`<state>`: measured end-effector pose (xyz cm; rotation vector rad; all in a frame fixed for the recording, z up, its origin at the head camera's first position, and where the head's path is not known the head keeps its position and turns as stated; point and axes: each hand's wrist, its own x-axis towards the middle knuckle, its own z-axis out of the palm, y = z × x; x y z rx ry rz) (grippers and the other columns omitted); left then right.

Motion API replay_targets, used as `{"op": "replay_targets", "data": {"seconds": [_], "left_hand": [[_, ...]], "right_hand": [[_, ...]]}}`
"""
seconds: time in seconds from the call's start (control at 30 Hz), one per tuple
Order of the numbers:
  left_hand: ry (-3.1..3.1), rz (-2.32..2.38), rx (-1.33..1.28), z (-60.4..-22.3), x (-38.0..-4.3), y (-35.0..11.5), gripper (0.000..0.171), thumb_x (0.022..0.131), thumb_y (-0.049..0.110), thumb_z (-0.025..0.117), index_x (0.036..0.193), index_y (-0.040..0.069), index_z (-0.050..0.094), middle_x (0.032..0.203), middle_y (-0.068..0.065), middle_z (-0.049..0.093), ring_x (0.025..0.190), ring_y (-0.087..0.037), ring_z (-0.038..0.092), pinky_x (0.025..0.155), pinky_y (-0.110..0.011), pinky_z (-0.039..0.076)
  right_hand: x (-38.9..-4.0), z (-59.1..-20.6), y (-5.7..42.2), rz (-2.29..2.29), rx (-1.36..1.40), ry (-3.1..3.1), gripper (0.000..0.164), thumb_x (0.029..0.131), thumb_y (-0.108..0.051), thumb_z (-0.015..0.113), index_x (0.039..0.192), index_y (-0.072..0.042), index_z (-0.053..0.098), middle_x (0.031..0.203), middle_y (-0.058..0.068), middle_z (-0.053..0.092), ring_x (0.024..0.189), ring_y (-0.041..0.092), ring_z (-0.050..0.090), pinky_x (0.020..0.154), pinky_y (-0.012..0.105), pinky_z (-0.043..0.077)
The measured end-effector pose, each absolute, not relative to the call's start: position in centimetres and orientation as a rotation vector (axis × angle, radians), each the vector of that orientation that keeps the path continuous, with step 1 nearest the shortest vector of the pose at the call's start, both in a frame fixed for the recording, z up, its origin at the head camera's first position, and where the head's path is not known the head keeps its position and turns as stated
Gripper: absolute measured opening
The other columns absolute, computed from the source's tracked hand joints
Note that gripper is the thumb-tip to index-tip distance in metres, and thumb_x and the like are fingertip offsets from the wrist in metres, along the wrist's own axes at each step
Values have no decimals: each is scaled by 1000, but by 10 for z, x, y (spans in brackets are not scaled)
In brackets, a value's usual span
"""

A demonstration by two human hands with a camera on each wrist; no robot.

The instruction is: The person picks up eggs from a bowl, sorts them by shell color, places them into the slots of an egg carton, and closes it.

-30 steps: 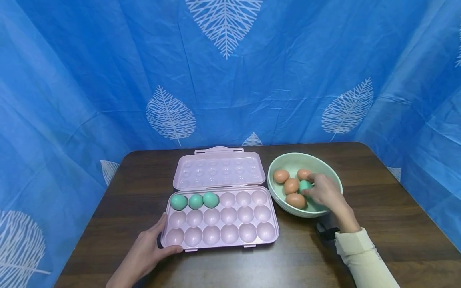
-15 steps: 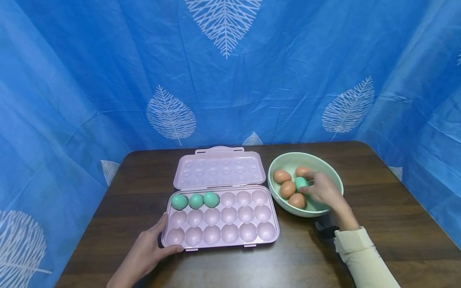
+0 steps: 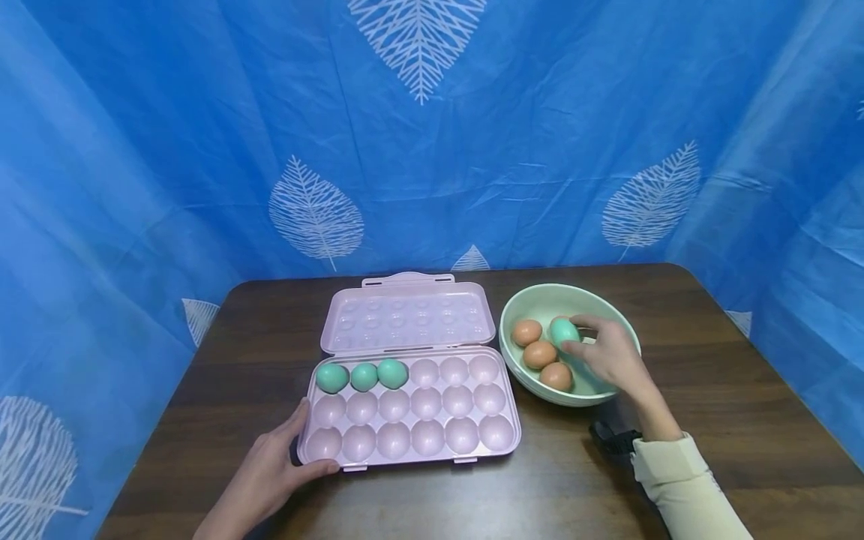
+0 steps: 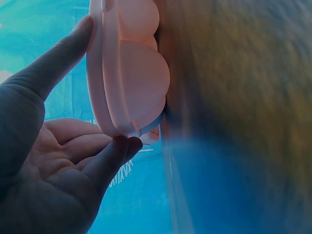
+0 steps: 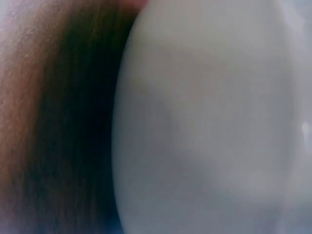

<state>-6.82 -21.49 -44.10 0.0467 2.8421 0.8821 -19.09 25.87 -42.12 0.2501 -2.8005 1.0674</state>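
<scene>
A pink plastic egg box (image 3: 351, 471) lies open on the table, its lid (image 3: 408, 319) folded back. Three green eggs (image 3: 364, 377) sit at the left of its far row. My left hand (image 3: 270, 454) grips the box's near left corner, thumb along the front edge; in the left wrist view, thumb and fingers (image 4: 105, 161) meet its rim. Over the pale green bowl (image 3: 610, 307), my right hand (image 3: 610, 356) pinches a green egg (image 3: 563, 332) between thumb and fingers. Brown eggs (image 3: 540, 355) lie in the bowl, one partly hidden behind the held egg.
The bowl stands close to the box's right end. A dark wooden table (image 3: 432, 502) carries everything. Blue cloth (image 3: 432, 187) with white leaf prints hangs behind it and at both sides. The bowl's wall (image 5: 204, 117) fills much of the blurred right wrist view.
My right hand has shifted a little and the green egg has moved left and up, now overlapping the far brown egg. Brown eggs rolled slightly. My left hand stays at the box.
</scene>
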Motion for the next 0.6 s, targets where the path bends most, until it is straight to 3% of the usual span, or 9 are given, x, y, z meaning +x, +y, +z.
{"op": "replay_targets", "data": {"seconds": [0.27, 0.5, 0.6], "left_hand": [[2854, 890, 70, -441, -68, -216, 116, 70, 58, 81, 148, -12, 30, 148, -31, 36, 131, -46, 43, 103, -54, 39], [2857, 877, 57, -440, -68, -216, 117, 70, 59, 81, 148, -11, 29, 148, -31, 36, 131, -47, 43, 102, -56, 40], [2851, 874, 47, -440, -68, -216, 117, 70, 59, 80, 148, -11, 29, 148, -31, 36, 131, -47, 43, 102, -57, 40]], "right_hand": [[-186, -423, 258, 1157, 177, -2686, 45, 88, -17, 76, 126, 4, 62, 119, 25, 65, 114, 42, 59, 91, 53, 48], [-180, -420, 244, 1409, 202, -2513, 45, 88, -14, 76, 125, 5, 61, 122, 23, 63, 115, 37, 59, 85, 15, 51], [-177, -417, 230, 1521, 255, -2435, 46, 87, -10, 76, 127, 6, 59, 123, 22, 61, 114, 35, 59, 84, 12, 50]]}}
